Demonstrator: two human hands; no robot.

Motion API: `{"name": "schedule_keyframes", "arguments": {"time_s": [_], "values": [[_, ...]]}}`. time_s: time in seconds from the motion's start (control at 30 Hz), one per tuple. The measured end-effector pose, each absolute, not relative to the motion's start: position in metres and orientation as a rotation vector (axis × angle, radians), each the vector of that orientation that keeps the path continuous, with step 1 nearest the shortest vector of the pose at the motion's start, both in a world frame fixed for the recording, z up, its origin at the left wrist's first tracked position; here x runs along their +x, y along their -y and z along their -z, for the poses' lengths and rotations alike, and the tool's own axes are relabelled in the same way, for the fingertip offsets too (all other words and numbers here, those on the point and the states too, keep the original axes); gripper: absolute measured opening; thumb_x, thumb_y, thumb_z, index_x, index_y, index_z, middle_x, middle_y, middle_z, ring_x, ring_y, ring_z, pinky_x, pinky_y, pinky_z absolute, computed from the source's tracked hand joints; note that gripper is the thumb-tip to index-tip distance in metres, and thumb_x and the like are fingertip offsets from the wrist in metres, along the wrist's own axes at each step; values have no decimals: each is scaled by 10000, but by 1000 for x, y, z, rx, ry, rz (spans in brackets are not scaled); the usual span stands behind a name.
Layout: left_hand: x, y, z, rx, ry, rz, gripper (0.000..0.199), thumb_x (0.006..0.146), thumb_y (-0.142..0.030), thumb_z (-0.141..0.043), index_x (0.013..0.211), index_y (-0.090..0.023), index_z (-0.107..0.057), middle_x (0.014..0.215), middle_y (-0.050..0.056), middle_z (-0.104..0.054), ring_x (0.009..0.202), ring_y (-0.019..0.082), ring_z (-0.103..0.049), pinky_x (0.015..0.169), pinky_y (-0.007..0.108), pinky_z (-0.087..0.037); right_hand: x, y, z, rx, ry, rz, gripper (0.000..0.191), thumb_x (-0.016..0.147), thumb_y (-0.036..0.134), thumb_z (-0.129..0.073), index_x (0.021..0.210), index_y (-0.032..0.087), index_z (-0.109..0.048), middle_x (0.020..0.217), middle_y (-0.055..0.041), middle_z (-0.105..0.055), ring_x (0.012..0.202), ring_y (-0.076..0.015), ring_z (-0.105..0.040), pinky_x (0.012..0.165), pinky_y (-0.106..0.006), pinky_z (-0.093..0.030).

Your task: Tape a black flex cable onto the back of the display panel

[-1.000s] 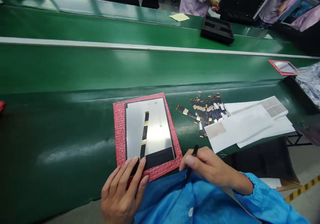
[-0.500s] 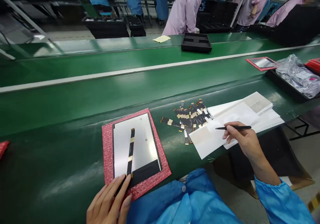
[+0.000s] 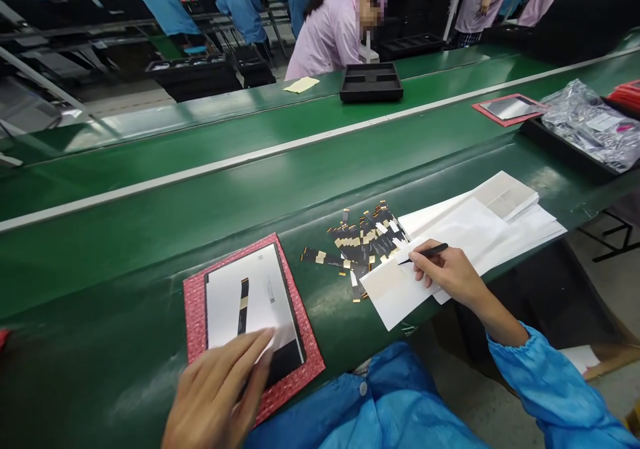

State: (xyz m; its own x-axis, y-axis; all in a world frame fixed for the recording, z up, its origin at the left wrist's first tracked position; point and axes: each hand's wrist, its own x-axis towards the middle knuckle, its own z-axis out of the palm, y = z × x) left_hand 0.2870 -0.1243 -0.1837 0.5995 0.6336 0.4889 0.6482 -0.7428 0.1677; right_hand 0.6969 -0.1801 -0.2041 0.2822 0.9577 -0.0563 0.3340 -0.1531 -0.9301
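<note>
We see the left hand [image 3: 220, 392] lying flat, fingers spread and slightly apart, on the near end of a display panel [image 3: 250, 305]. Its fingertips cover the panel's dark lower strip and the foot of a black flex cable [image 3: 243, 297] that runs up the middle of the pale surface. The panel rests on a red bubble-wrap mat [image 3: 193, 302], which sits on the green tabletop [image 3: 125, 262] just ahead of our blue-sleeved body.

The right hand [image 3: 447, 275] is well apart from the panel, off to the right. It is closed in a pinch around black tweezers [image 3: 425, 253], whose tips point left toward a loose pile of flex cables [image 3: 367, 239]. The hand rests on a stack of white backing sheets [image 3: 480, 235], with the pile just beyond the tweezer tips, between the sheets and the mat.

Farther along the tabletop we see another red mat with a panel [image 3: 507, 109], a black tray [image 3: 371, 82], a yellow note [image 3: 301, 85] and a crinkled silver bag [image 3: 587, 119]. A person in a pink coat [image 3: 327, 35] bends over the far side.
</note>
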Motion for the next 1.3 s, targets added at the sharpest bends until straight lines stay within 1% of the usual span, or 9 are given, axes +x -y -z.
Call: {"name": "schedule_keyframes", "arguments": {"time_s": [0.1,0.2,0.27,0.4,0.57,0.7,0.87,1.1,1.3], "values": [[352,100,174,-2973,975,750,465,941,-389,-470,1400,-464,-450,1154,-79,-714,1006,202,-698,838,406,-589,698,179,208,-1667,1187,-897,293,883,476,-636,845,188,-677,611,11,-714,443,-126,-674,409,-211,-585],[417,66,175,-3161,650,493,319,1009,-291,-407,1284,-312,-569,1212,-6,-673,1068,174,-639,882,356,-555,700,178,213,-1662,1181,-918,312,879,497,-637,874,188,-678,636,3,-725,478,-145,-701,406,-218,-599],[456,48,183,-3211,523,406,266,1011,-283,-442,1225,-294,-599,1262,-3,-641,1118,162,-613,920,327,-532,702,177,215,-1652,1185,-940,328,873,512,-639,902,188,-680,659,-4,-730,526,-168,-726,408,-227,-610],[509,31,202,-3266,289,285,337,993,-236,-488,1305,-350,-548,1399,-27,-557,1290,162,-522,1029,327,-464,703,176,216,-1640,1196,-962,364,871,529,-635,948,176,-681,674,-11,-721,585,-185,-742,412,-224,-622],[519,27,213,-3280,200,211,442,979,-194,-481,1390,-357,-471,1543,-25,-420,1434,181,-384,1105,374,-378,704,176,217,-1655,1202,-964,351,877,517,-634,985,187,-689,683,-7,-733,577,-179,-742,447,-247,-632],[514,24,216,-3269,144,156,534,948,-165,-517,1435,-356,-407,1595,-9,-333,1464,212,-344,1146,409,-314,704,177,218,-1680,1206,-955,285,884,493,-636,979,231,-695,685,7,-748,537,-170,-732,469,-277,-629],[513,24,219,-3241,82,125,506,972,-171,-475,1450,-303,-379,1595,35,-336,1489,235,-305,1183,441,-232,702,177,212,-1694,1226,-950,157,894,454,-627,897,308,-683,649,52,-741,499,-154,-722,511,-307,-637],[510,26,223,-3212,67,133,501,1001,-193,-443,1479,-286,-324,1596,69,-325,1496,249,-291,1190,445,-187,705,175,209,-1672,1190,-1051,120,869,407,-653,822,296,-655,609,61,-746,495,-168,-746,513,-308,-647],[509,28,224,-3210,83,125,512,1009,-186,-414,1494,-295,-288,1599,63,-319,1498,237,-288,1187,437,-207,710,179,201,-1788,1316,-1025,142,867,436,-654,879,297,-674,476,94,-667,321,-118,-629,324,-207,-536]]}}
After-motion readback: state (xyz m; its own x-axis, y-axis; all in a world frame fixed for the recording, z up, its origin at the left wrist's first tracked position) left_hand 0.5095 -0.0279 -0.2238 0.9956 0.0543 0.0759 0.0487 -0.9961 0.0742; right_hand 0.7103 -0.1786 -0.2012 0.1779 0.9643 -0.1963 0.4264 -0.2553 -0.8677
